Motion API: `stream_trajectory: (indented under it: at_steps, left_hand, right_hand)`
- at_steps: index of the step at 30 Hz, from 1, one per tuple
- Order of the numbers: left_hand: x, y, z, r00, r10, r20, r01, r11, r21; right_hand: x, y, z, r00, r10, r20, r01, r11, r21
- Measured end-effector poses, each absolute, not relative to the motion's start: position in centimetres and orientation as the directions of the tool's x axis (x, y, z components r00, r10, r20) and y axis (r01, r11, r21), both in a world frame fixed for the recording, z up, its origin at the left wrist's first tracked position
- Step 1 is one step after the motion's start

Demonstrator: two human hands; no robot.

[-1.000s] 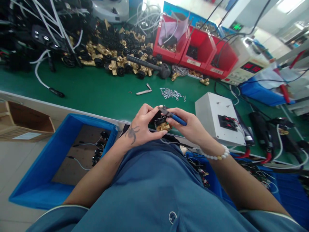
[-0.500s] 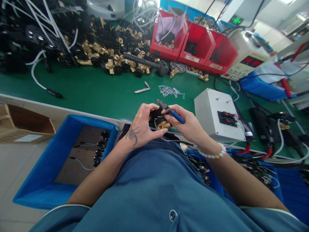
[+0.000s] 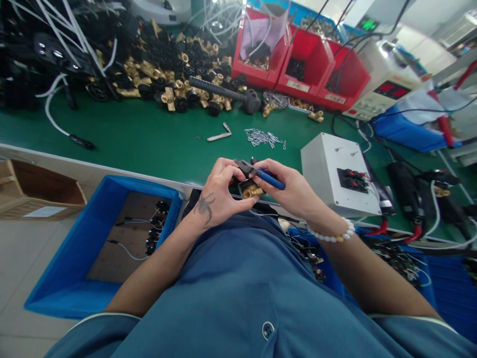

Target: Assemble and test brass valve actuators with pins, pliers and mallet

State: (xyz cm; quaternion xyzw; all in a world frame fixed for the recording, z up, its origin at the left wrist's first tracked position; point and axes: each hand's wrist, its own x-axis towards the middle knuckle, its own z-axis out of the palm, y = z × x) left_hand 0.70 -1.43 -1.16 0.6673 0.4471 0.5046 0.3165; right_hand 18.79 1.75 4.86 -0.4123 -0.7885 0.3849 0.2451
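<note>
1. At the table's (image 3: pixel 149 149) near edge — left hand (image 3: pixel 217 191) grips brass fitting (image 3: pixel 252 192), fingers curled around it.
2. Right hand (image 3: pixel 290 186) — fingers closed on blue-handled pliers (image 3: pixel 271 179).
3. Metal clips (image 3: pixel 263 137) lie beyond both hands.

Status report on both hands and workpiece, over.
Left hand holds black-and-brass fitting. Right hand holds blue-handled dark pliers. Pliers partly hide fitting. Silver wire clips lie beyond.
</note>
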Motion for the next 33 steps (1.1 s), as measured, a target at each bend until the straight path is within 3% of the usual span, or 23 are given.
stream_trajectory:
  at_steps: [6, 9, 11, 12, 14, 16, 18, 21, 23, 24, 27, 28, 30, 33]
  left_hand:
    - [0.4, -1.2, -0.7, 0.118, 0.916, 0.384, 0.284, -0.402, 0.871]
    - [0.2, -1.3, -0.3, 0.129, 0.925, 0.357, 0.303, -0.379, 0.874]
    - [0.2, -1.3, -0.1, 0.135, 0.927, 0.351, 0.311, -0.376, 0.873]
    - [0.1, -1.3, -0.1, 0.136, 0.926, 0.351, 0.316, -0.376, 0.871]
    - [0.1, -1.3, -0.1, 0.14, 0.925, 0.353, 0.32, -0.379, 0.868]
    - [0.1, -1.3, -0.1, 0.148, 0.921, 0.361, 0.321, -0.39, 0.863]
    - [0.1, -1.3, -0.1, 0.155, 0.916, 0.37, 0.323, -0.401, 0.857]
    - [0.1, -1.3, -0.2, 0.158, 0.917, 0.366, 0.325, -0.398, 0.858]
    - [0.0, -1.3, -0.2, 0.157, 0.92, 0.36, 0.316, -0.392, 0.864]
    - [0.0, -1.3, -0.2, 0.157, 0.921, 0.357, 0.314, -0.389, 0.866]
    - [0.0, -1.1, -0.2, 0.15, 0.925, 0.35, 0.314, -0.38, 0.87]
    - [0.0, -1.1, -0.2, 0.148, 0.925, 0.349, 0.312, -0.378, 0.872]
    - [0.0, -1.1, -0.2, 0.147, 0.926, 0.346, 0.297, -0.376, 0.878]
    - [0.0, -1.0, -0.1, 0.149, 0.93, 0.335, 0.283, -0.365, 0.887]
  right_hand:
    - [19.2, 1.6, 6.4, -0.509, 0.851, 0.131, 0.481, 0.407, -0.776]
    - [20.3, 1.3, 7.0, -0.256, 0.882, 0.394, 0.599, 0.465, -0.652]
    - [21.4, 1.1, 6.6, -0.079, 0.812, 0.578, 0.677, 0.469, -0.567]
    - [21.9, 1.0, 6.2, -0.069, 0.784, 0.617, 0.711, 0.473, -0.52]
    - [22.8, 0.9, 5.4, -0.247, 0.803, 0.542, 0.771, 0.502, -0.392]
    - [23.3, 0.9, 5.2, -0.465, 0.826, 0.319, 0.795, 0.548, -0.26]
    - [23.5, 0.8, 5.6, -0.503, 0.827, 0.252, 0.806, 0.554, -0.21]
    - [23.4, 0.8, 6.3, -0.235, 0.781, 0.579, 0.817, 0.482, -0.318]
    - [23.4, 0.8, 6.4, -0.133, 0.725, 0.676, 0.807, 0.475, -0.35]
    - [23.5, 0.8, 6.3, -0.194, 0.749, 0.633, 0.819, 0.48, -0.316]
    - [23.7, 0.8, 6.4, -0.484, 0.834, 0.264, 0.832, 0.532, -0.158]
    - [23.6, 0.8, 6.6, -0.508, 0.835, 0.211, 0.826, 0.542, -0.155]
    - [23.4, 0.7, 7.1, -0.414, 0.836, 0.36, 0.82, 0.514, -0.252]
    - [23.1, 0.6, 7.1, -0.094, 0.747, 0.658, 0.757, 0.483, -0.44]
